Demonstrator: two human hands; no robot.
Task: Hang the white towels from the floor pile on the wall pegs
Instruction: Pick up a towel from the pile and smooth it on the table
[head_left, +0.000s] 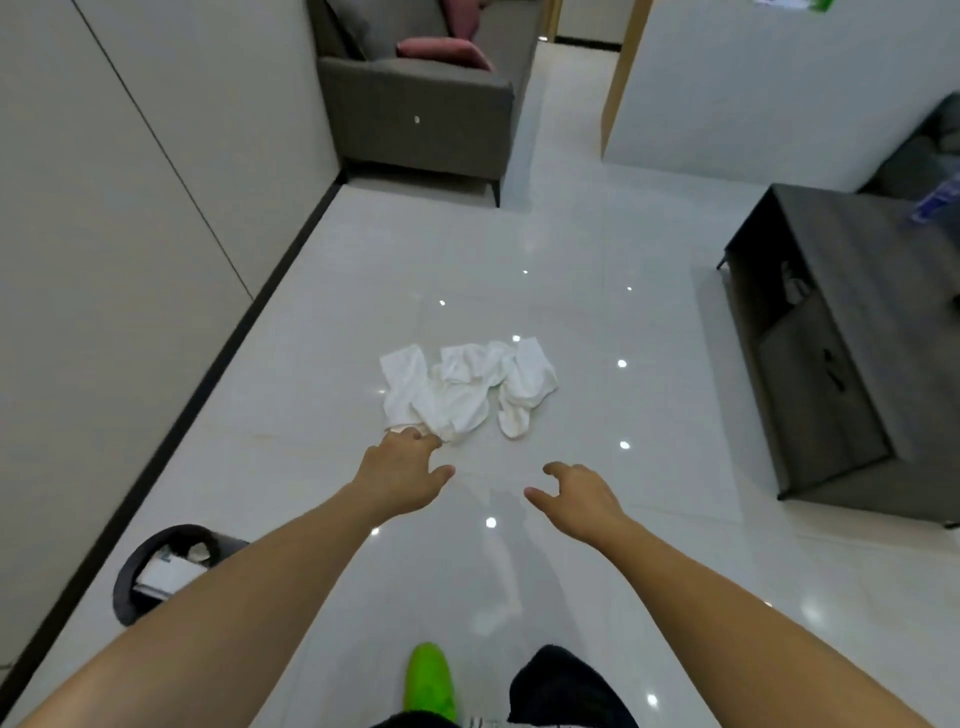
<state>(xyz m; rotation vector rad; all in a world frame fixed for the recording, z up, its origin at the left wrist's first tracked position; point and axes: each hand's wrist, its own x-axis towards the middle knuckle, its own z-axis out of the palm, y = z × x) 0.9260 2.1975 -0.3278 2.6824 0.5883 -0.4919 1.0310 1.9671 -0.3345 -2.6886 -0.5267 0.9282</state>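
A crumpled pile of white towels (467, 387) lies on the glossy white tiled floor (597, 322) in the middle of the view. My left hand (402, 470) reaches down to the pile's near left corner, fingers spread, and its fingertips touch or nearly touch the cloth's edge. Lower and to the right, my right hand (576, 496) hovers over bare floor with its fingers curled apart and nothing in it, a short way from the towels. No wall pegs show in this view.
A plain wall (114, 234) with a dark skirting runs along the left. A dark waste bin (161, 571) stands by it near my left arm. A grey sofa (421, 109) with pink cushions sits far ahead, a dark low cabinet (831, 338) at the right. My green shoe (431, 680) is below.
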